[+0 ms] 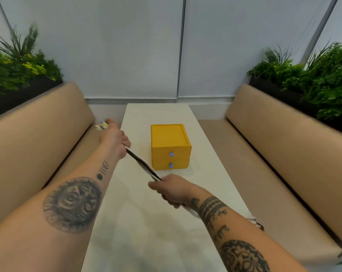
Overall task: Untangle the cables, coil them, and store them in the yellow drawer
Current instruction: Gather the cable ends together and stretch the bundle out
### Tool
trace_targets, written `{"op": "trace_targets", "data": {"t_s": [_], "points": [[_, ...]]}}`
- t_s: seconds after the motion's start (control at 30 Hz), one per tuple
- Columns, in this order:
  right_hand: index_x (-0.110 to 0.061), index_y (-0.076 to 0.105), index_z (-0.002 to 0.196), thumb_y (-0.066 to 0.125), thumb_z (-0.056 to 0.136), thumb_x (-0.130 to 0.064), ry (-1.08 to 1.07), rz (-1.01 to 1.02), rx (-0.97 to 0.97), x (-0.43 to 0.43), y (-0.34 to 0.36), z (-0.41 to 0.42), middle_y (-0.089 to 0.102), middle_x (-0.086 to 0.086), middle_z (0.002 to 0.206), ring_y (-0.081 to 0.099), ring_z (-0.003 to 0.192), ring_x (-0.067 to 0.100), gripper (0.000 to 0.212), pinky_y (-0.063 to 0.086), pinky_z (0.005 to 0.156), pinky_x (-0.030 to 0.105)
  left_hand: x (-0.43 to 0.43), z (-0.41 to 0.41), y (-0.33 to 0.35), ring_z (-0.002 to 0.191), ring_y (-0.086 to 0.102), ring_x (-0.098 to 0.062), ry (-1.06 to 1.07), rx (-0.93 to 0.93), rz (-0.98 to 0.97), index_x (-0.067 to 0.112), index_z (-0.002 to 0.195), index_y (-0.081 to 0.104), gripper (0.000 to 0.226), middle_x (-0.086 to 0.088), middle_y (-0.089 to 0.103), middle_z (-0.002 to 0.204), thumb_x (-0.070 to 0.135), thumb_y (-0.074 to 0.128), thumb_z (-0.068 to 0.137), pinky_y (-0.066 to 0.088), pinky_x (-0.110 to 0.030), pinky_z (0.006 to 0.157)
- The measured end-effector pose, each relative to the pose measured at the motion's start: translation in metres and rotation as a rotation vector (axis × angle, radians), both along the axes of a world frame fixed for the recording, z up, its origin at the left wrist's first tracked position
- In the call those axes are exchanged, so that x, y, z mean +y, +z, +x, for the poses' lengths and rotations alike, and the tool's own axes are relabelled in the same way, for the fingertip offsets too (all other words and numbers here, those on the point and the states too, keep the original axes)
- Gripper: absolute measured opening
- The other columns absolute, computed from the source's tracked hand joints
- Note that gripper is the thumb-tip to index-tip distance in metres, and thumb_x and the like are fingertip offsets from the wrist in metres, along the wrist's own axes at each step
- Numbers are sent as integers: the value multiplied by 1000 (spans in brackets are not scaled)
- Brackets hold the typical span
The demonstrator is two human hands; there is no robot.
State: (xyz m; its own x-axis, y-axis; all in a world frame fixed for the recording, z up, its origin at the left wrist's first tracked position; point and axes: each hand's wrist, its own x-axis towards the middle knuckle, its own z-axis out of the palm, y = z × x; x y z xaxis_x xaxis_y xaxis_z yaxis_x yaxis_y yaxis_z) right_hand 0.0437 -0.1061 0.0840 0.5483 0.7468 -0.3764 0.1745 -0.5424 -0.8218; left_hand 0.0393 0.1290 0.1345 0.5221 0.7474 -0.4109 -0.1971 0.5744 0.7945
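Working over one table (pixel 156 222) between two benches (pixel 38 134); leaving one yellow drawer unit (pixel 169 142) standing mid-table just beyond the hands, two drawers both closed, probably until coiling is done. Stretching the cables (pixel 141 163) taut in the air between two hands, seemingly to draw out tangles: left hand (pixel 115 137) gripping the far end, right hand (pixel 170 190) curling round the near end. Blurring too much for counting strands.

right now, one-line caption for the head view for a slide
Left hand and right hand pull cables taut over the white table, near the closed yellow drawers.
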Motion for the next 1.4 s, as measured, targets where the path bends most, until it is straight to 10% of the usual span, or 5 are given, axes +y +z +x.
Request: {"op": "trace_targets", "data": {"t_s": [0.97, 1.07, 1.13, 1.23, 1.4], "points": [[-23, 55, 70, 37, 93, -71, -294, -617, -518, -195, -126, 101, 62, -6, 73, 62, 72, 14, 56, 45, 62, 26, 43, -13, 37, 37, 12, -11, 85, -199, -13, 23, 62, 23, 60, 7, 14, 54, 71, 41, 94, 10, -20, 37], [-26, 57, 85, 46, 78, -85, -232, -669, -454, -185, -122, 101, 62, -7, 87, 62, 85, 13, 60, 47, 70, 27, 40, -9, 43, 39, 12, -11, 104, -216, -9, 22, 62, 24, 60, 7, 15, 54, 70, 42, 94, 10, -22, 37], [-31, 56, 112, 46, 40, -101, -116, -703, -451, -170, -115, 99, 60, -7, 113, 58, 109, 17, 100, 48, 91, 34, 34, -4, 49, 39, 12, -11, 110, -233, 9, 22, 63, 24, 59, 6, 15, 55, 69, 43, 94, 10, -22, 37], [-30, 16, 157, 56, 25, -95, 46, -612, -418, -127, -88, 95, 24, -2, 161, 23, 148, 23, 153, 27, 118, 46, 22, 3, 58, 42, 11, -12, 84, -239, 31, 23, 64, 25, 58, 6, 16, 55, 70, 43, 93, 10, -23, 38], [-29, 4, 160, 79, 71, -62, 114, -15, -446, -18, 15, 69, 8, -8, 166, 12, 151, 14, 121, 19, 121, 36, -8, 16, 67, 44, 10, -11, -14, -238, 54, 24, 62, 27, 58, 7, 17, 56, 71, 42, 92, 10, -23, 39]]}}
